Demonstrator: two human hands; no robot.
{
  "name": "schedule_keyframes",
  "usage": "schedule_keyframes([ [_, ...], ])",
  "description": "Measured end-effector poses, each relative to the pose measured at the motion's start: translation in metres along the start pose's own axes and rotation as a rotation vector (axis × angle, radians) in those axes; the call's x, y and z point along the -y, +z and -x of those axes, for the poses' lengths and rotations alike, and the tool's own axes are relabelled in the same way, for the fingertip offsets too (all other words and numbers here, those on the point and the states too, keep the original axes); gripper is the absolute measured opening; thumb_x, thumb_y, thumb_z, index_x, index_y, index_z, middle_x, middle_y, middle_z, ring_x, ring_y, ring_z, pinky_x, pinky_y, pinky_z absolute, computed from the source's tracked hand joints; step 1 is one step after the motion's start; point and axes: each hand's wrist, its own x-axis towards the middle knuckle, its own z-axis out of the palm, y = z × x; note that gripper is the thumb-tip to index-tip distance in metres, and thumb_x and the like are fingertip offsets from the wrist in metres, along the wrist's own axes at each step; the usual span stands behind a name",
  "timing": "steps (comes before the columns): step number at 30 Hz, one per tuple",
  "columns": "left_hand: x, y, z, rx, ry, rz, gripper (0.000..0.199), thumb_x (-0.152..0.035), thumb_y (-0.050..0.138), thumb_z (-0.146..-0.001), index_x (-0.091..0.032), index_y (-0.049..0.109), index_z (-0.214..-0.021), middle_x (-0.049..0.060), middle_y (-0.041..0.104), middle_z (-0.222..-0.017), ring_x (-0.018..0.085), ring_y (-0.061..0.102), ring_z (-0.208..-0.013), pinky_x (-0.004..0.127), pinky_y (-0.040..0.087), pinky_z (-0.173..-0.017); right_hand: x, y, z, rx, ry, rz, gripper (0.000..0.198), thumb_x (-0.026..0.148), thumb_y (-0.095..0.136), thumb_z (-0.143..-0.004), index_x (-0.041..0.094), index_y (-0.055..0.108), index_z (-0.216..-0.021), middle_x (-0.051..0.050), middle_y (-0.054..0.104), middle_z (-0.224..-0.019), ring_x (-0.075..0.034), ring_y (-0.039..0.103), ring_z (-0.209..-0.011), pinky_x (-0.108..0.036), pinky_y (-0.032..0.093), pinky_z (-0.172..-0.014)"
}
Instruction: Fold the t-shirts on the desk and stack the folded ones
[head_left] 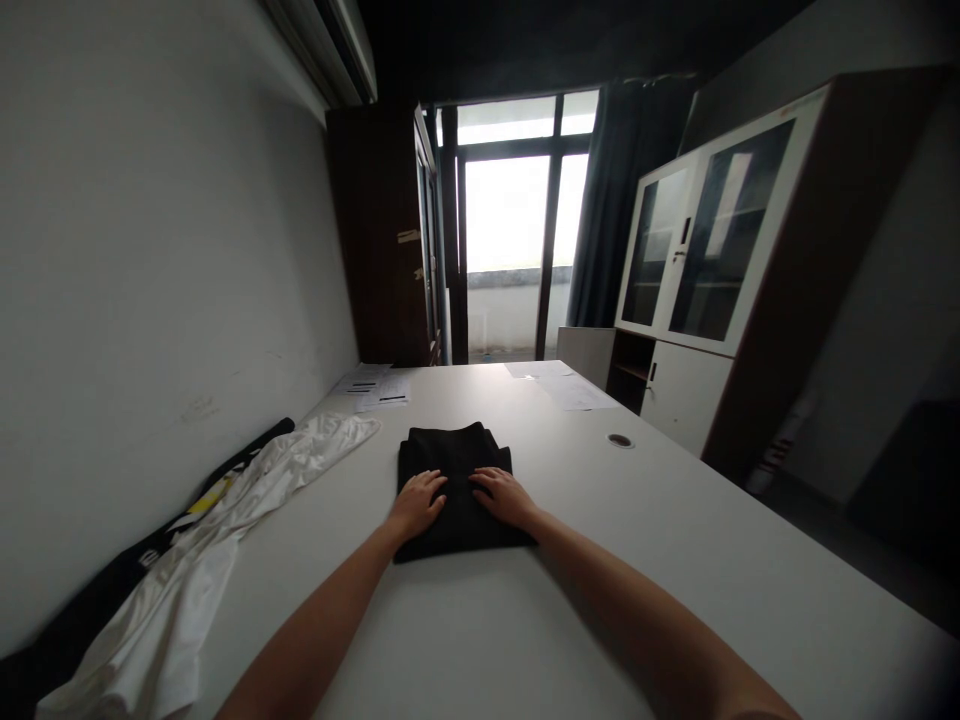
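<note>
A black folded garment point(457, 525) lies flat on the white table point(570, 620) in front of me. My left hand point(420, 502) rests palm down on its left part, fingers stretched out. On its right part lies my right hand point(504, 497), also palm down with the fingers spread and slightly bent. A gap of black cloth shows between the two hands. Several layers show at the garment's far and right edges. What kind of garment it is cannot be made out.
White satiny cloth point(180, 590) and dark clothing point(82, 605) with a yellow patch lie along the wall on the left. Papers point(386, 388) are at the far left, more papers point(581, 390) at the far right. A cable hole point(620, 440) sits near the right edge.
</note>
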Motion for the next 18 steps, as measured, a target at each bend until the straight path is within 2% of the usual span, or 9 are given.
schedule_keyframes([
  [8,-0.012,-0.002,0.004,0.0,0.061,-0.107,0.047,-0.032,0.051,-0.102,-0.026,0.055,-0.148,0.007,0.045,-0.162,0.029,0.035,-0.153,0.054,0.026,-0.126,-0.001,0.002,-0.001,-0.01,0.037,0.037,0.037,0.037,0.06,-0.098,0.028,0.071,-0.133,-0.005,0.065,-0.142,-0.027,0.051,-0.139,-0.045,0.032,-0.121],
  [14,-0.031,-0.005,0.014,0.086,0.086,-0.175,0.054,-0.034,0.043,-0.105,-0.022,0.042,-0.158,0.01,0.035,-0.167,0.031,0.028,-0.156,0.057,0.024,-0.125,-0.011,0.002,-0.002,-0.054,0.229,0.102,0.037,0.037,0.058,-0.099,0.027,0.071,-0.132,-0.007,0.059,-0.149,-0.028,0.041,-0.146,-0.046,0.029,-0.122],
  [18,-0.05,-0.011,0.022,0.103,0.185,-0.163,0.063,-0.029,0.043,-0.104,-0.026,0.028,-0.165,0.008,0.025,-0.172,0.029,0.021,-0.158,0.057,0.02,-0.127,-0.015,0.001,-0.002,-0.084,0.329,0.132,0.038,0.037,0.058,-0.099,0.026,0.07,-0.133,-0.009,0.056,-0.151,-0.028,0.044,-0.144,-0.043,0.032,-0.12],
])
